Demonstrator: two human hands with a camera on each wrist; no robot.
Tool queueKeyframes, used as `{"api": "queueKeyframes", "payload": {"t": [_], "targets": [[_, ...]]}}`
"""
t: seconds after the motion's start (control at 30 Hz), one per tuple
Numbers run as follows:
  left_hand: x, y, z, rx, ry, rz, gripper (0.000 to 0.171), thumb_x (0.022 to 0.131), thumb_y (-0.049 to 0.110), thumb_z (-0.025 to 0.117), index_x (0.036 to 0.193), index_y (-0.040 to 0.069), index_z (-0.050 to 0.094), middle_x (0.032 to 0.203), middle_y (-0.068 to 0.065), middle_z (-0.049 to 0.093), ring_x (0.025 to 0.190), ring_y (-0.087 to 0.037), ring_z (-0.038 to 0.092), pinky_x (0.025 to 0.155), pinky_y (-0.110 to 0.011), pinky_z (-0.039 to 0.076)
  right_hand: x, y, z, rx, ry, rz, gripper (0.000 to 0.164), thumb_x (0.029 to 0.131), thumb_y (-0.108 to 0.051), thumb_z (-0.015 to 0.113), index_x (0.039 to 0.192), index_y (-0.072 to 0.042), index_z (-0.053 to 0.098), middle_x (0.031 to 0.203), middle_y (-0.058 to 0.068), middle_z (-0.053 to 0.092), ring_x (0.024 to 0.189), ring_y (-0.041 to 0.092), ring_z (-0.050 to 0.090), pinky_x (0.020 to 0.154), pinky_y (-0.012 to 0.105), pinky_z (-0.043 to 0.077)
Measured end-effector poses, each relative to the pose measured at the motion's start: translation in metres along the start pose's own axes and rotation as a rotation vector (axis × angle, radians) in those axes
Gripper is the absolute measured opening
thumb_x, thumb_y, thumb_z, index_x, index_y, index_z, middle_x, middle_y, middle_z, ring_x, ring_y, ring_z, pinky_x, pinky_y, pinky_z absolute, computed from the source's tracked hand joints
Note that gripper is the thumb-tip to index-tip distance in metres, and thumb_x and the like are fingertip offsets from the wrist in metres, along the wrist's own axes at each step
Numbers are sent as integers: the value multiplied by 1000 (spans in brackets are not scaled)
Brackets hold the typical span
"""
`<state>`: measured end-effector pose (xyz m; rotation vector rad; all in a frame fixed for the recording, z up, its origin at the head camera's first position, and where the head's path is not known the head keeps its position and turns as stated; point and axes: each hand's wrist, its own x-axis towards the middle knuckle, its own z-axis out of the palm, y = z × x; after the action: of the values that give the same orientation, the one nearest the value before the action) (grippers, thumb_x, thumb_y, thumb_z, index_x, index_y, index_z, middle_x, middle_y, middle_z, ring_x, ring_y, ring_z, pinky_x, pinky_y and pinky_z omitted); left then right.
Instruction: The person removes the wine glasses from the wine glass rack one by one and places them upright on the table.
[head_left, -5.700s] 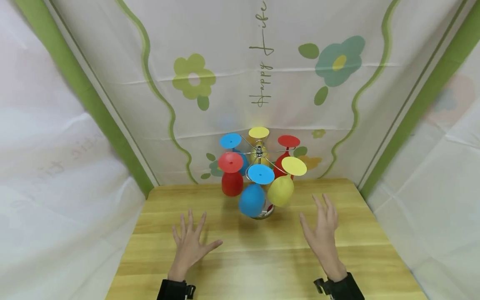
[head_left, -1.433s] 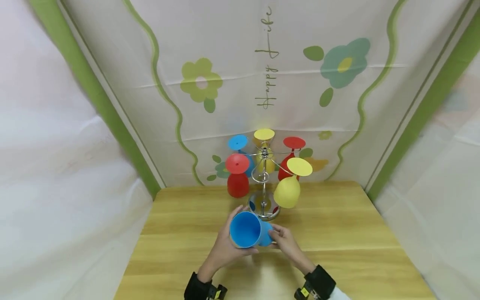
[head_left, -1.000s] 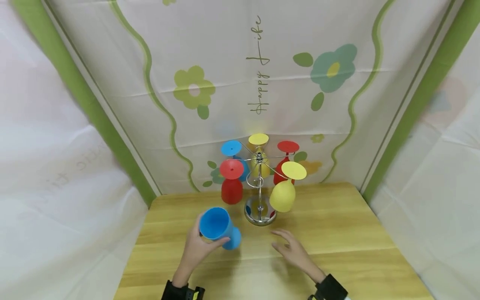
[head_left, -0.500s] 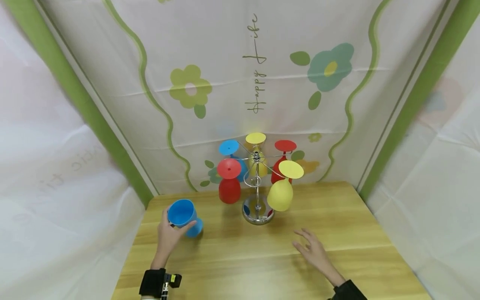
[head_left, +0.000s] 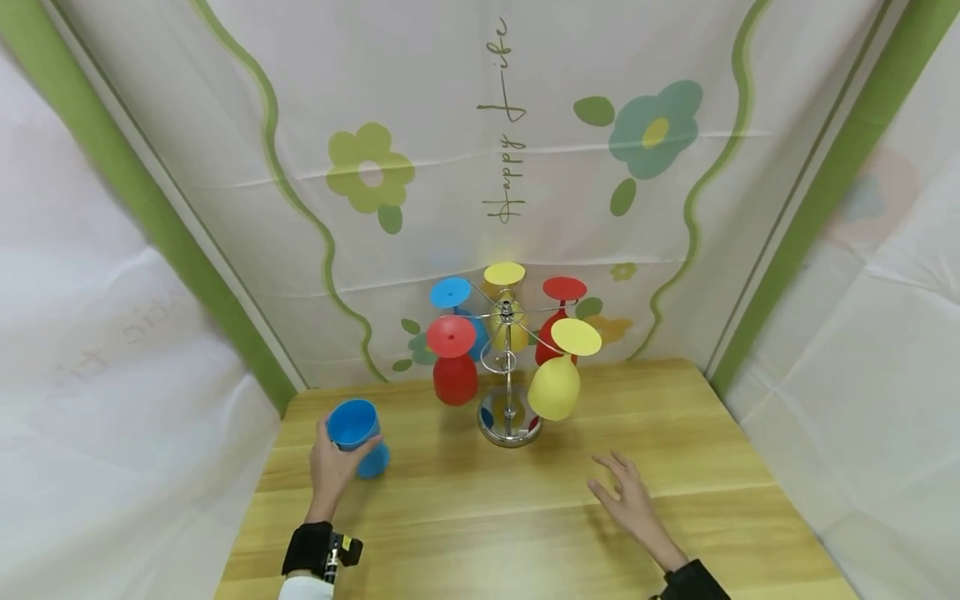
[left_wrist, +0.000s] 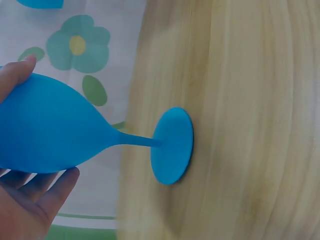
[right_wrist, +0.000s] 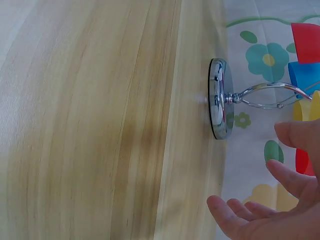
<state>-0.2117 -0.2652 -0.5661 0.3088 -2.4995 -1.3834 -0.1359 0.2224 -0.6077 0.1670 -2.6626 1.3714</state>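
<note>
My left hand (head_left: 330,468) grips the bowl of a blue goblet (head_left: 367,429) at the left of the table. The goblet is upright, mouth up. In the left wrist view, thumb and fingers (left_wrist: 57,192) lie on either side of its bowl, and its round foot (left_wrist: 172,145) is right at the tabletop. My right hand (head_left: 630,504) hovers over the table's right side, fingers loosely bent, holding nothing. Between the hands stands a chrome goblet rack (head_left: 509,396). Upside down on it hang a red goblet (head_left: 454,381) and a yellow goblet (head_left: 555,389) in front.
Behind them on the rack hang another blue goblet (head_left: 450,292), a yellow goblet (head_left: 505,274) and a red goblet (head_left: 564,289). The wooden table (head_left: 465,533) meets a flower-printed cloth wall (head_left: 442,200) at the back, with cloth at both sides too.
The blue goblet, first hanging at the rack's front, was taken off, turned upright and carried left in my left hand. My right hand let go of it and moved right.
</note>
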Motion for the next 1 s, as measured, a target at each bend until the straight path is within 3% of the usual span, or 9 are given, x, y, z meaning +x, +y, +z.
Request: {"api": "queueKeyframes", "payload": {"t": [0.17, 0.3, 0.43, 0.53, 0.67, 0.77, 0.9, 1.0], "targets": [[1, -5, -2, -34, 22, 1, 98, 79, 30, 88, 154, 2, 31, 148, -31, 47, 135, -50, 47, 107, -71, 42, 11, 0, -7, -10, 15, -27, 53, 98, -12, 67, 142, 10, 47, 148, 46, 32, 130, 68, 40, 95, 72, 50], [4, -6, -5, -42, 23, -5, 98, 81, 31, 87, 154, 1, 29, 149, -31, 46, 135, -50, 47, 108, -71, 40, 31, -9, -25, 11, 10, -46, 70, 100, -14, 65, 154, 12, 28, 156, 44, 26, 137, 66, 34, 104, 74, 41], [4, -10, -8, -49, 26, -25, 99, 81, 30, 87, 156, 3, 28, 150, -30, 45, 137, -49, 46, 110, -70, 39, 56, -29, -48, 22, 0, -35, 89, 100, -16, 66, 162, 3, 5, 164, 38, 9, 145, 64, 21, 114, 74, 28], [3, -12, -8, -35, 27, -32, 100, 81, 29, 87, 157, 2, 27, 150, -31, 46, 137, -50, 46, 110, -70, 39, 74, -49, -68, 15, 41, -68, 98, 97, -16, 69, 164, -8, -2, 167, 33, 4, 149, 62, 14, 116, 76, 21], [2, -11, -7, 10, 28, -31, 99, 81, 31, 87, 155, -1, 30, 147, -33, 48, 135, -51, 48, 109, -70, 41, 96, -77, -88, -48, 169, -256, 102, 90, -12, 76, 165, -13, 7, 169, 26, 10, 152, 56, 16, 118, 76, 19], [3, -10, -5, 37, 17, -35, 99, 80, 34, 87, 154, -2, 31, 145, -33, 50, 133, -51, 49, 108, -69, 42, 110, -95, -97, -151, 240, -435, 100, 83, -8, 80, 164, -10, 20, 170, 21, 17, 155, 47, 19, 122, 70, 20], [5, -9, -2, 45, 6, -32, 98, 80, 36, 87, 153, -2, 33, 144, -32, 52, 132, -50, 51, 108, -68, 42, 125, -116, -100, -290, 210, -629, 93, 81, -4, 79, 160, -5, 30, 169, 18, 24, 156, 39, 23, 127, 59, 21], [6, -11, -1, 44, 11, -27, 97, 79, 35, 87, 151, -2, 34, 143, -31, 53, 132, -49, 52, 109, -68, 42, 137, -128, -96, -373, 147, -740, 85, 83, 0, 76, 157, -1, 36, 166, 21, 30, 154, 41, 29, 129, 51, 21]]}}
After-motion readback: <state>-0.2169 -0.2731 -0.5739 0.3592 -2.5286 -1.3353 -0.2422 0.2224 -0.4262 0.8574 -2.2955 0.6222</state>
